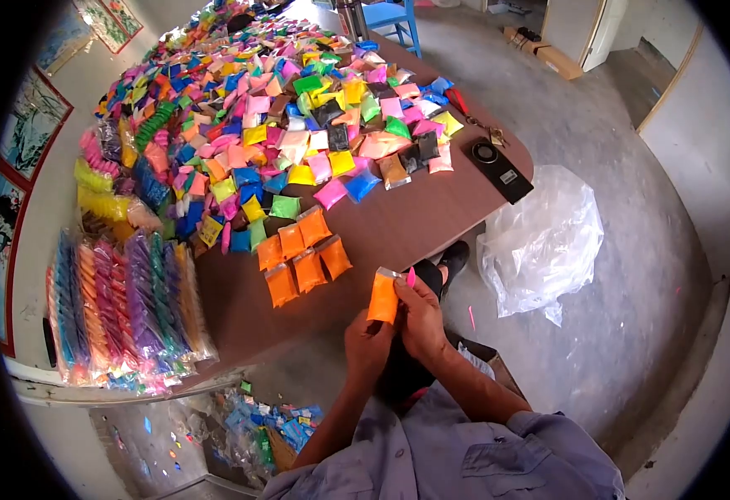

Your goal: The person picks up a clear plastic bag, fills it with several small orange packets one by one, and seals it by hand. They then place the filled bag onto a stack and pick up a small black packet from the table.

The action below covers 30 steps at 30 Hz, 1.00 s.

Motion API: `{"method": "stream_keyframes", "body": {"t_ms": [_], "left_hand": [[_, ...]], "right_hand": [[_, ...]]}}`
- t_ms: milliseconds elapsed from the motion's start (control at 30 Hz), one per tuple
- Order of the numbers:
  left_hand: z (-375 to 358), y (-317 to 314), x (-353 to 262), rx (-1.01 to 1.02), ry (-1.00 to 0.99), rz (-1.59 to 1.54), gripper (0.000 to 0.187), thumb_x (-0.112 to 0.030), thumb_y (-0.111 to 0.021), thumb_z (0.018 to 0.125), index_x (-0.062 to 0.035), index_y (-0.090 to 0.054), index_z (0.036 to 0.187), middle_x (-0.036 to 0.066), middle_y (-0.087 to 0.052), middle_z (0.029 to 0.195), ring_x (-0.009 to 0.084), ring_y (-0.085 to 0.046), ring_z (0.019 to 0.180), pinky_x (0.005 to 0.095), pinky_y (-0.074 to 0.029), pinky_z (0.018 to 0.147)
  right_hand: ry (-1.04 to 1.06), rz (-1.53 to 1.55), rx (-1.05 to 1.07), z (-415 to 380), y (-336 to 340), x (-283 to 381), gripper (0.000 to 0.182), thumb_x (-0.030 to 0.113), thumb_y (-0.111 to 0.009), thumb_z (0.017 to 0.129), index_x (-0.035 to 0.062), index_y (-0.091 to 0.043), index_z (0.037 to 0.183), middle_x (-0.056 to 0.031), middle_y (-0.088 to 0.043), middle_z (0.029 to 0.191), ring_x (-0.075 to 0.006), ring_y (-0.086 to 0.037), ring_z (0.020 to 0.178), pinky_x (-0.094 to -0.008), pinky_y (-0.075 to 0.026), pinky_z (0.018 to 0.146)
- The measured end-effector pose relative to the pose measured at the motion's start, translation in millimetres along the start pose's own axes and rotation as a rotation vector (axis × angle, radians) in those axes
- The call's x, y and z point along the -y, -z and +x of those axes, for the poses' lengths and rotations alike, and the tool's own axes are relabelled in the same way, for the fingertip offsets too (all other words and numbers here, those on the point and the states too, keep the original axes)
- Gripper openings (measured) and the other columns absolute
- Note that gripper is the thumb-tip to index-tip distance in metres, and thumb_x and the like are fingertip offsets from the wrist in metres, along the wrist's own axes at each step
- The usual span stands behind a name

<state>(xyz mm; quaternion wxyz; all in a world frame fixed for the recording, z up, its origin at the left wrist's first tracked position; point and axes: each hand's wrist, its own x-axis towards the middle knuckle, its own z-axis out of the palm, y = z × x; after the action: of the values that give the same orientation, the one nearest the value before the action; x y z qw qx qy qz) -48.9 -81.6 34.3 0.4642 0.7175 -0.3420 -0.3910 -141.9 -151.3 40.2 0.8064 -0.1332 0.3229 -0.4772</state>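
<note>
An orange packet with a clear top edge is held upright in front of my lap, just off the table's near edge. Closed around its lower end is my left hand. The fingers of my right hand pinch its upper right side, and a small pink piece sticks up from between them; its kind is hidden by the fingers. On the table to the left, several matching orange packets lie in two rows.
A huge heap of colourful packets covers the far table. Bundled clear-wrapped strips stand at the left. A black device lies near keys on the right edge. Clear plastic sheeting and blue wrappers lie on the floor.
</note>
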Motion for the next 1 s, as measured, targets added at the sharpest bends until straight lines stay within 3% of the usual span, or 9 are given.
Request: {"method": "stream_keyframes", "body": {"t_ms": [267, 400, 467, 600, 667, 767, 900, 967, 1000], "left_hand": [[-1, 9, -12, 0.077, -0.101, 0.142, 0.018, -0.009, -0.074, 0.097, 0.0003, -0.073, 0.113, 0.009, -0.075, 0.093, 0.0134, -0.070, 0.086, 0.0290, -0.055, 0.081], [-5, 15, 3, 0.141, -0.208, 0.168, 0.016, -0.010, -0.076, 0.097, -0.0004, -0.076, 0.110, 0.007, -0.075, 0.088, 0.0121, -0.069, 0.080, 0.0292, -0.056, 0.076], [-5, 21, 26, 0.129, -0.193, 0.132, 0.015, -0.011, -0.076, 0.098, -0.0006, -0.076, 0.109, 0.007, -0.075, 0.088, 0.0113, -0.069, 0.081, 0.0286, -0.055, 0.076], [-8, 34, 36, 0.078, -0.104, 0.045, 0.013, -0.012, -0.076, 0.099, -0.0010, -0.074, 0.106, 0.004, -0.073, 0.086, 0.0100, -0.068, 0.080, 0.0271, -0.054, 0.075], [-7, 38, 37, 0.067, -0.091, 0.038, 0.013, -0.011, -0.075, 0.099, -0.0010, -0.074, 0.107, 0.003, -0.072, 0.086, 0.0098, -0.067, 0.080, 0.0267, -0.054, 0.075], [-5, 42, 28, 0.049, -0.080, 0.040, 0.013, -0.011, -0.074, 0.100, -0.0009, -0.073, 0.107, 0.003, -0.072, 0.088, 0.0095, -0.066, 0.080, 0.0265, -0.054, 0.075], [5, 45, 21, 0.045, -0.132, 0.041, 0.013, -0.011, -0.073, 0.101, -0.0004, -0.072, 0.108, 0.004, -0.072, 0.091, 0.0100, -0.065, 0.081, 0.0273, -0.054, 0.075], [12, 44, 13, 0.033, -0.168, 0.071, 0.012, -0.010, -0.072, 0.101, -0.0004, -0.072, 0.108, 0.006, -0.072, 0.091, 0.0108, -0.065, 0.081, 0.0280, -0.054, 0.075], [16, 43, 8, 0.021, -0.206, 0.100, 0.012, -0.010, -0.071, 0.101, -0.0004, -0.072, 0.108, 0.007, -0.072, 0.091, 0.0117, -0.066, 0.081, 0.0287, -0.054, 0.075]], "right_hand": [[-0.005, -0.090, 0.030, 5, 9, 0, 0.019, 0.018, -0.060, 0.113, 0.0047, -0.070, 0.121, -0.0047, -0.073, 0.113, -0.0151, -0.070, 0.104, -0.0311, -0.056, 0.097], [0.125, -0.173, -0.086, 42, 21, 26, 0.025, 0.022, -0.060, 0.110, 0.0016, -0.072, 0.118, -0.0032, -0.068, 0.104, -0.0130, -0.065, 0.094, -0.0271, -0.054, 0.084], [0.260, -0.620, -0.047, 62, 35, 40, 0.027, 0.025, -0.062, 0.110, 0.0006, -0.072, 0.115, -0.0025, -0.070, 0.099, -0.0150, -0.067, 0.090, -0.0312, -0.056, 0.084], [0.454, -0.858, 0.083, 86, 24, 61, 0.024, 0.024, -0.069, 0.108, 0.0010, -0.072, 0.110, -0.0035, -0.074, 0.095, -0.0155, -0.070, 0.082, -0.0315, -0.058, 0.078], [0.559, -1.227, 0.068, 91, 16, 73, 0.025, 0.024, -0.072, 0.102, 0.0040, -0.073, 0.117, -0.0158, -0.079, 0.101, -0.0288, -0.078, 0.093, -0.0399, -0.061, 0.087], [0.633, -1.416, 0.054, 106, 15, 74, 0.025, 0.022, -0.074, 0.098, 0.0051, -0.072, 0.117, -0.0200, -0.079, 0.099, -0.0353, -0.078, 0.093, -0.0444, -0.062, 0.086], [0.620, -1.512, -0.021, 108, 15, 71, 0.029, 0.023, -0.078, 0.096, 0.0050, -0.073, 0.119, -0.0188, -0.078, 0.107, -0.0352, -0.077, 0.091, -0.0422, -0.062, 0.085], [0.840, -1.543, -0.032, 99, 16, 71, 0.034, 0.023, -0.081, 0.093, 0.0062, -0.073, 0.121, -0.0177, -0.074, 0.121, -0.0381, -0.075, 0.100, -0.0444, -0.061, 0.090], [0.837, -1.545, -0.035, 95, 18, 71, 0.034, 0.023, -0.081, 0.093, 0.0062, -0.073, 0.121, -0.0177, -0.074, 0.121, -0.0381, -0.075, 0.100, -0.0444, -0.061, 0.090]]}}
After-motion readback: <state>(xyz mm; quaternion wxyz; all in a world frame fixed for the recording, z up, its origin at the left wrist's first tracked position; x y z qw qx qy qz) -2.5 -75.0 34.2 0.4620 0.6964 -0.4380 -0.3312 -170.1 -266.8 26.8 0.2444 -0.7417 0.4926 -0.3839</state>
